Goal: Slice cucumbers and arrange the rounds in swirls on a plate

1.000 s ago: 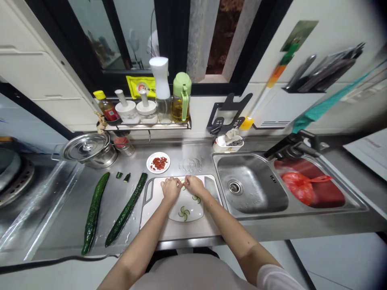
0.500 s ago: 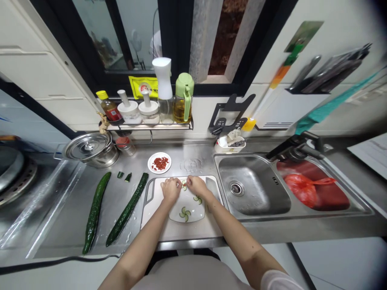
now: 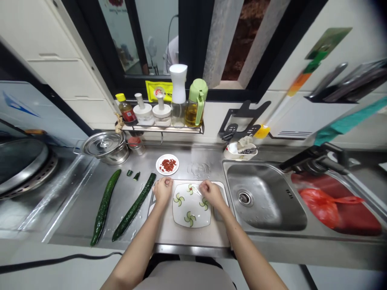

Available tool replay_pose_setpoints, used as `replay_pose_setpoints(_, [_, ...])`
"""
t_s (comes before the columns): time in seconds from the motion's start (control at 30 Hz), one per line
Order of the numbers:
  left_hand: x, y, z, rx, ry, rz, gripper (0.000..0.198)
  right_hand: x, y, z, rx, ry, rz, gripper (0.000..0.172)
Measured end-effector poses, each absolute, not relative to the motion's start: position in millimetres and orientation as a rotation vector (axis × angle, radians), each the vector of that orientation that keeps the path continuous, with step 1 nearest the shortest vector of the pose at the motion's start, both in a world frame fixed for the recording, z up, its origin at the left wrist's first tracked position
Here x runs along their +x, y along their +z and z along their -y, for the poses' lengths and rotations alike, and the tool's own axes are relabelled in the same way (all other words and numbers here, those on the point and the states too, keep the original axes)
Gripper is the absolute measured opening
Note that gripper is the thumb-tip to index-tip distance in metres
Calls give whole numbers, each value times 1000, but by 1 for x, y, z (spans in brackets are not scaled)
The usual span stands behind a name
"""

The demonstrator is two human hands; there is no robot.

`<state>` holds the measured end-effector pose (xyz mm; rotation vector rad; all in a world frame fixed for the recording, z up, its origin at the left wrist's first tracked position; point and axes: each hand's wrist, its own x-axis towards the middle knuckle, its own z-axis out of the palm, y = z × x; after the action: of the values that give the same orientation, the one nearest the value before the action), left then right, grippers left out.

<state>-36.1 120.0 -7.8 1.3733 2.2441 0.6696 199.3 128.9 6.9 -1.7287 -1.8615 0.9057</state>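
Note:
A white square plate [image 3: 191, 211] lies on a white cutting board [image 3: 181, 237] at the counter's front edge. Several pinwheels of green cucumber slices [image 3: 178, 199] sit on it. My left hand [image 3: 163, 189] rests at the plate's upper left corner, knuckles up and fingers curled. My right hand [image 3: 210, 191] rests at the upper right corner, curled the same way. Whether either hand touches the rim or holds anything under its fingers is hidden.
Two long cucumbers [image 3: 104, 205] [image 3: 134, 206] and two cut ends [image 3: 133, 174] lie left of the board. Behind are a small dish of red bits [image 3: 167, 164], a lidded pot [image 3: 104, 146] and a condiment rack [image 3: 163, 117]. A sink [image 3: 263, 197] lies right, a red bag [image 3: 320, 201] beyond it.
My hands were close together over the plate's far edge and have moved apart to its two upper corners. A further cucumber pinwheel now shows there. The view shifted right and closer.

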Motion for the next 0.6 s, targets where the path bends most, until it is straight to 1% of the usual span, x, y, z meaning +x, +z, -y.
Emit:
replay_pose_setpoints(0.17, [-56,-7,-140,1276,677,-2336,21,205,10,-110,-1615,928,1754,23])
replay_pose_setpoints(0.3, [-68,-6,-160,1263,616,-2377,20,209,8,-99,-1564,934,1713,26])
replay_pose_setpoints(0.47, [-74,-8,-181,1374,466,-2399,21,211,5,-92,-1583,959,1685,27])
replay_pose_setpoints(0.6, [-74,-13,-192,1490,410,-2380,23,212,8,-89,-1601,982,1657,25])
